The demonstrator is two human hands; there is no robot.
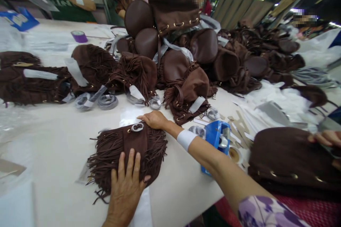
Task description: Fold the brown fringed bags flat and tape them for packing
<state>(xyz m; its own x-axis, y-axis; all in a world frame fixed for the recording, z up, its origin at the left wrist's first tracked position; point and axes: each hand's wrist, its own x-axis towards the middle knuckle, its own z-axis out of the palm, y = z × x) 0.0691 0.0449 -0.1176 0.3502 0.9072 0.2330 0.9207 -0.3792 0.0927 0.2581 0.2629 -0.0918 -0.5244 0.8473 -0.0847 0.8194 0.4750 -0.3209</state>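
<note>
A dark brown fringed bag [135,142] lies on the white table [66,142] in front of me. My left hand [126,181] rests on the lower part of the bag with its fingers spread. At the bag's top edge is my right hand [154,120], its fingers pressed together near a small pale ring-shaped piece [137,127]. What those fingers hold, if anything, is too small to make out. A white band circles the right wrist. A white strip [142,207] sticks out from beneath the bag.
Many brown bags [176,65] are heaped across the back. A blue tape dispenser [217,131] stands to the right, near cardboard scraps. Coiled grey straps [108,101] lie before the heap. At far right, another person's hand [326,138] touches a brown bag [290,159]. More people stand behind.
</note>
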